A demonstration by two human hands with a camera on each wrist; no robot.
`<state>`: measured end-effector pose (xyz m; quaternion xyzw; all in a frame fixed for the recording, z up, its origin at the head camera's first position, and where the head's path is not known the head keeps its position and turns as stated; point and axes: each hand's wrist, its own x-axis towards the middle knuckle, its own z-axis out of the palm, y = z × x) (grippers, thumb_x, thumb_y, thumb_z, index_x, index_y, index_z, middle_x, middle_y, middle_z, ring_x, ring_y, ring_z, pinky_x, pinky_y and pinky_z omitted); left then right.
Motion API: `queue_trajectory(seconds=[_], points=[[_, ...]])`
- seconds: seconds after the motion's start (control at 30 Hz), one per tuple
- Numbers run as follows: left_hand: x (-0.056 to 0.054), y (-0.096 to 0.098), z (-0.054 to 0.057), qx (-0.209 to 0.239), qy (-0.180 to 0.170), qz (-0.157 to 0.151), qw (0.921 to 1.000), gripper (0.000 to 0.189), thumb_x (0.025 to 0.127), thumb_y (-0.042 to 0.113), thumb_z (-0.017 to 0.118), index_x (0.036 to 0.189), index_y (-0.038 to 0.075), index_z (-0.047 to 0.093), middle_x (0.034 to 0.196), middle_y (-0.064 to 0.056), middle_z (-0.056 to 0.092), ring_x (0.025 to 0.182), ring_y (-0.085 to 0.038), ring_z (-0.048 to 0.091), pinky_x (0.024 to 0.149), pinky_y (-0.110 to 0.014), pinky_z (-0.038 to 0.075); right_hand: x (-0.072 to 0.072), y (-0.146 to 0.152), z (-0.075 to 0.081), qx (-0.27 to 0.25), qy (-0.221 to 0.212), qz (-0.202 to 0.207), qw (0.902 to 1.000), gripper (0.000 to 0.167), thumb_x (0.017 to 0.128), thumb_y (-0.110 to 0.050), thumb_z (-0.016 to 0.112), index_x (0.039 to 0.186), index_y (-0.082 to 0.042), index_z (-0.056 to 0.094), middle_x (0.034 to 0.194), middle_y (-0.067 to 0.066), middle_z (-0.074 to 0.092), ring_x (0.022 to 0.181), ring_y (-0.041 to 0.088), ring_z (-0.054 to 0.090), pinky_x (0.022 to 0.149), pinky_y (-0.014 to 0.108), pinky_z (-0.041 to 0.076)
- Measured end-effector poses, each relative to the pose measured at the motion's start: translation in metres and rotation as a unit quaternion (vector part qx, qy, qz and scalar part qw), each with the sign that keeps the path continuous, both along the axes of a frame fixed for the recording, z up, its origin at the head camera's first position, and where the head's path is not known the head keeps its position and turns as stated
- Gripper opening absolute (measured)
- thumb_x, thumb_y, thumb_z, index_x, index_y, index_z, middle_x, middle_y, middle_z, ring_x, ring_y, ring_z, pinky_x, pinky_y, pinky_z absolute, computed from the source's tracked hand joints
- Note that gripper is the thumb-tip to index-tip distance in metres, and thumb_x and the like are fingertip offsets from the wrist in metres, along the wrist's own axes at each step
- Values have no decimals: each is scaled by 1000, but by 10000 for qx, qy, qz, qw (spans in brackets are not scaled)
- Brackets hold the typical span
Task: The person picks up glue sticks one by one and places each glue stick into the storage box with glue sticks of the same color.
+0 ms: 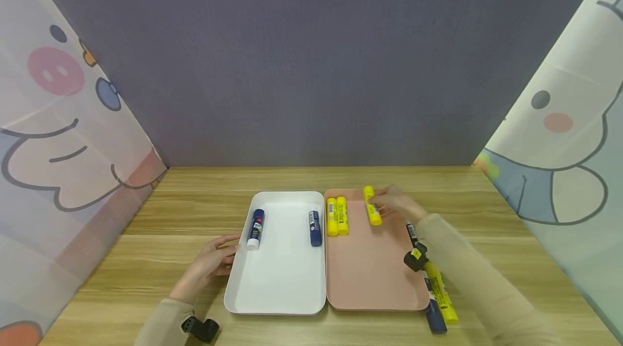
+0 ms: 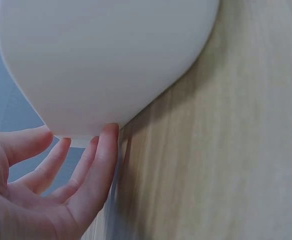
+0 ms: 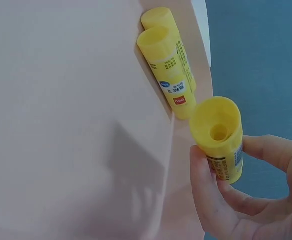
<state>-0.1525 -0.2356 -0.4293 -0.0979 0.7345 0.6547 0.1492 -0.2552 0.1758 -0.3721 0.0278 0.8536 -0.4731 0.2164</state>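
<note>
My right hand [image 1: 396, 203] pinches a yellow glue stick [image 1: 372, 206] over the far right part of the pink tray [image 1: 375, 281]. Seen from the right wrist, that glue stick [image 3: 218, 135] is held between thumb and fingers, its hollow base facing the camera. Two more yellow glue sticks [image 1: 337, 216] lie side by side at the tray's far left. My left hand [image 1: 210, 262] touches the left side of the white tray [image 1: 274, 281]; its fingertips [image 2: 109, 131] rest against the tray edge. Inside the white tray are a navy glue stick with a white end [image 1: 255, 230] and another navy one [image 1: 315, 228].
Beside the pink tray's right edge, partly under my right forearm, lie a yellow glue stick [image 1: 442, 294], a navy glue stick [image 1: 435, 311] and a dark one [image 1: 411, 232]. The trays stand against each other on a wooden table [image 1: 194, 211]. A grey partition [image 1: 311, 65] rises behind.
</note>
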Motion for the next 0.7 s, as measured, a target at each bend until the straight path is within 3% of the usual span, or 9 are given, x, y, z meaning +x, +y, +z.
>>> queue_trajectory(seconds=[0.4, 0.7], points=[[0, 0, -1, -28, 13, 2, 10000, 50, 88, 14, 53, 129, -6, 35, 90, -7, 65, 74, -15, 63, 64, -35, 50, -2, -11, -11, 184, -78, -80, 9998, 53, 85, -20, 55, 126, 9, 40, 106, 19, 55, 87, 27, 58, 74, 38, 48], [-1, -1, -2, 37, 8, -19, 10000, 51, 87, 14, 54, 129, -6, 34, 89, -5, 64, 73, -14, 63, 64, -35, 50, -6, -18, -21, 105, -109, -550, 9984, 54, 82, -17, 61, 129, 1, 41, 85, 9, 55, 72, 20, 57, 66, 36, 51]])
